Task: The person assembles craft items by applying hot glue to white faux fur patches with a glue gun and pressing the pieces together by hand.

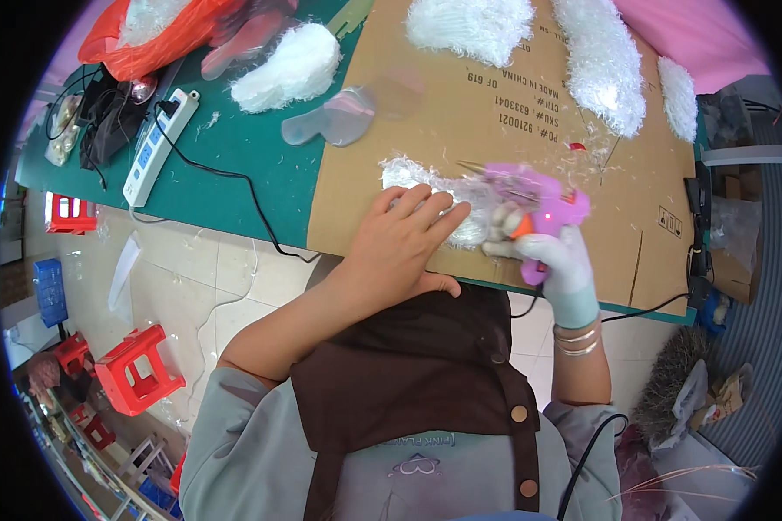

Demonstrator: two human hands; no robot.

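Note:
My right hand (pixel 568 273), in a white glove, grips a pink-purple hot glue gun (pixel 543 193) with an orange trigger. Its nozzle points left over a white tinsel-like fluffy piece (pixel 471 227) near the front edge of the cardboard. On that same piece lies my bare left hand (pixel 400 243), fingers spread and thumb out toward my apron. Part of the piece is hidden under my fingers. A clear plastic sole-shaped sheet (pixel 347 117) rests farther back, across the cardboard's left edge.
Cardboard (pixel 460 113) covers the right of the green table (pixel 235 156). More white fluffy pieces (pixel 300 65) lie at the back. At left are a power strip (pixel 161 148), its black cable and a red plastic bag (pixel 148 39). Red stools (pixel 139 369) stand on the floor.

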